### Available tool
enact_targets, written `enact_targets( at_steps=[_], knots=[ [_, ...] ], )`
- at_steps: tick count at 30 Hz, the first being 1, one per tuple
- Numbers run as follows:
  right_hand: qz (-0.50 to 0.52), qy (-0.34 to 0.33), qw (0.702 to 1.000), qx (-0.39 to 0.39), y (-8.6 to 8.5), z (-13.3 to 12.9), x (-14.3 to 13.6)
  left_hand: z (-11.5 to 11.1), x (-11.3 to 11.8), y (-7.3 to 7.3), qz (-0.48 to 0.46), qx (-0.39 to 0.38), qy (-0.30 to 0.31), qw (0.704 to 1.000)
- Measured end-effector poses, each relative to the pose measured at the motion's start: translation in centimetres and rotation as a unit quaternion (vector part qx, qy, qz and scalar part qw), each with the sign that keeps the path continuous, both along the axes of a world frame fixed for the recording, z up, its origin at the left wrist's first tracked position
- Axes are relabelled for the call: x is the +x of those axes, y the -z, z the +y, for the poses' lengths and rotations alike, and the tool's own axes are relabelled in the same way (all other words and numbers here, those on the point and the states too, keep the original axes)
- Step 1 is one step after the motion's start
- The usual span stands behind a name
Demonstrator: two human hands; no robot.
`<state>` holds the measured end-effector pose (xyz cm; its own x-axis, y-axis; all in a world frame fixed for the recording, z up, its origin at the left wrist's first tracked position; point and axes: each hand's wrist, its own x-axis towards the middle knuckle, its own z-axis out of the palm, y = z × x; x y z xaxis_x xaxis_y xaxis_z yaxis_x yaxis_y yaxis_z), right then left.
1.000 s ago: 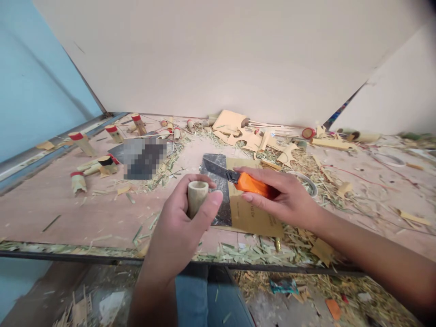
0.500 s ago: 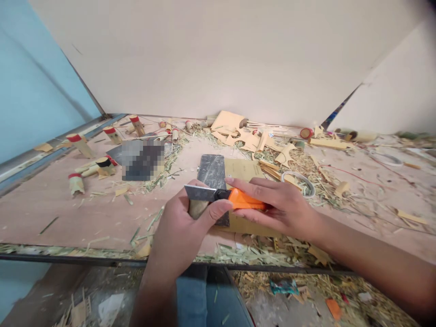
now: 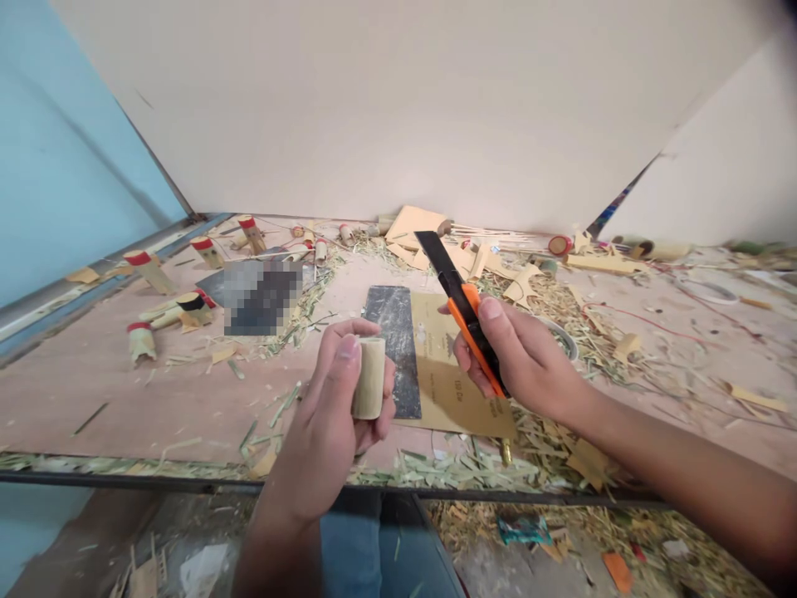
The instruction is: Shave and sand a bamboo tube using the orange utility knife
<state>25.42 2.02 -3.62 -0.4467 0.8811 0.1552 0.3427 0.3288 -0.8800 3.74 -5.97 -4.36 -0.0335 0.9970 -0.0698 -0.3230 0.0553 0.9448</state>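
Note:
My left hand (image 3: 333, 399) is closed around a short bamboo piece (image 3: 369, 378), a pale green-tan cylinder held upright near the table's front edge. To the right, my right hand (image 3: 523, 357) grips an orange and black utility knife (image 3: 473, 328). Its wide dark blade points up and to the left, apart from the bamboo. Beneath and between both hands lie a dark, dust-scuffed sandpaper strip (image 3: 398, 349) and a tan sandpaper sheet (image 3: 439, 365) with its printed backing up.
Several bamboo pieces with red ends (image 3: 146, 270) stand or lie at the left. Yellow offcuts (image 3: 479, 262), shavings (image 3: 548, 299) and a white tape ring (image 3: 564, 336) lie toward the right. A dark sheet, partly pixelated (image 3: 217, 282), rests left of centre. A pale wall (image 3: 398, 108) closes the back.
The knife has moved right and up, away from the bamboo piece, and its blade has swung from pointing left to pointing upward. My left hand has turned, showing the bamboo upright.

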Motion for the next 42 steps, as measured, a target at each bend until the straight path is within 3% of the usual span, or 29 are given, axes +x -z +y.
enact_targets(
  at_steps=[3, 6, 9, 16, 29, 42],
  knots=[
    [-0.010, -0.007, 1.000, 0.001, 0.0, 0.3, -0.2, -0.1, -0.3, 0.1, 0.032, 0.024, 0.008, 0.999],
    [-0.034, -0.008, 0.999, 0.020, -0.2, 0.5, -0.4, -0.1, -0.6, 0.0, 0.103, 0.110, 0.014, 0.988],
    [-0.053, -0.003, 0.998, 0.020, -0.2, 0.6, -0.4, 0.0, -0.8, 0.0, 0.171, 0.164, -0.018, 0.971],
    [-0.091, 0.014, 0.995, 0.047, 0.0, 1.0, 0.0, 0.4, -1.1, 0.5, 0.225, 0.268, -0.065, 0.935],
    [-0.130, -0.029, 0.984, 0.118, 0.9, 1.4, 0.2, 0.3, -1.1, 0.6, 0.189, 0.252, -0.055, 0.947],
    [-0.097, -0.035, 0.987, 0.120, 0.1, 0.6, 0.0, 0.0, -0.7, 0.4, 0.107, 0.163, -0.053, 0.979]
  ],
)
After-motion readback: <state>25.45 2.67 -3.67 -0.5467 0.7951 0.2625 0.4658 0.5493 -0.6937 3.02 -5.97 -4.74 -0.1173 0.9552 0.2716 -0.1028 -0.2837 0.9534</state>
